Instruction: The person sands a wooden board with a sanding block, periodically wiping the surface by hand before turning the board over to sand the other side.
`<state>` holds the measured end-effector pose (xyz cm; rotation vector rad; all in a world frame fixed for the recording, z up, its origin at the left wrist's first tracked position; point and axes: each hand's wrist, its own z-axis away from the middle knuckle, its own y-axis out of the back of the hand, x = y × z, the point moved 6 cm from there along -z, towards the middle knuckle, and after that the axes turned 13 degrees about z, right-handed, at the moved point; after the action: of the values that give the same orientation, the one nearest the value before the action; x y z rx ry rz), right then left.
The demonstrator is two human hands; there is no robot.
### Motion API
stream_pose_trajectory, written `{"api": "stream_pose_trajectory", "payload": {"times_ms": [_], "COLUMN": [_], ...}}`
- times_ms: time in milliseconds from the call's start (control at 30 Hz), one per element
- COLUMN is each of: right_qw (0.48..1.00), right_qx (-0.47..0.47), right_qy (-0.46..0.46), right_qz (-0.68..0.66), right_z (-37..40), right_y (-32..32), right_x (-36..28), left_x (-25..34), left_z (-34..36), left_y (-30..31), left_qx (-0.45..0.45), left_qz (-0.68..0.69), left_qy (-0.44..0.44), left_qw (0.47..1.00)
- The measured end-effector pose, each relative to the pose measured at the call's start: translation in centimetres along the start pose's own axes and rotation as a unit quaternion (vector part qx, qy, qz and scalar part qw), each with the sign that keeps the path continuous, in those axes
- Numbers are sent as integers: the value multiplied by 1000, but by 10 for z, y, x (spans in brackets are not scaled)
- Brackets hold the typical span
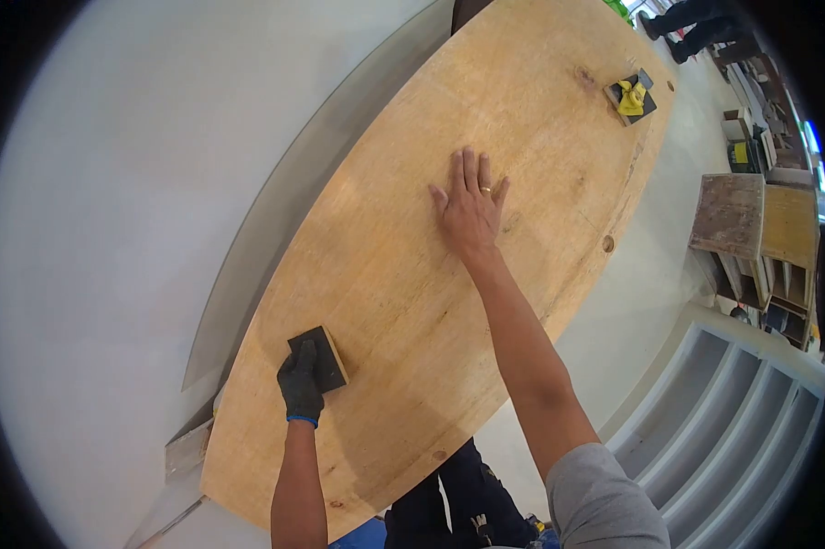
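A large plywood board point(412, 274) lies in front of me, pale brown with a few knots. My left hand point(300, 384), in a dark glove with a blue cuff, presses down on a dark sanding block point(321, 357) at the near left part of the board. My right hand point(468, 206) is bare, wears a ring, and rests flat with fingers spread on the middle of the board. A second dark block with a yellow glove point(631, 96) on it sits at the far end of the board.
A white wall point(138, 183) runs along the board's left side. Wooden crates and stacked boards point(751, 229) stand at the right. A grey slatted panel point(733, 412) lies at lower right. Another person's legs point(696, 23) show at the far top.
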<state>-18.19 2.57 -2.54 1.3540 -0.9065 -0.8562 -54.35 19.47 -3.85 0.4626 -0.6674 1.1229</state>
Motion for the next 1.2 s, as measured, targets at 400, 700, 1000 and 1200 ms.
{"api": "stream_pose_trajectory", "payload": {"times_ms": [400, 700, 1000, 1200], "right_qw": [997, 998, 992, 994], "right_qx": [9, 0, 6, -38], "right_qy": [-74, -15, -119, -98], "right_qz": [-29, -68, -28, -18], "right_z": [2, 75, 80, 102], "right_y": [-2, -2, -6, -4], "right_x": [-4, 1, 48, 44], "left_x": [-4, -4, -4, -4], "left_z": [-2, -4, -3, -3], "left_y": [4, 5, 6, 4], "left_qx": [-1, -11, -29, -17], "left_qz": [37, 21, 18, 22], "left_qy": [-1, -3, -8, -3], "left_qw": [999, 1000, 999, 1000]}}
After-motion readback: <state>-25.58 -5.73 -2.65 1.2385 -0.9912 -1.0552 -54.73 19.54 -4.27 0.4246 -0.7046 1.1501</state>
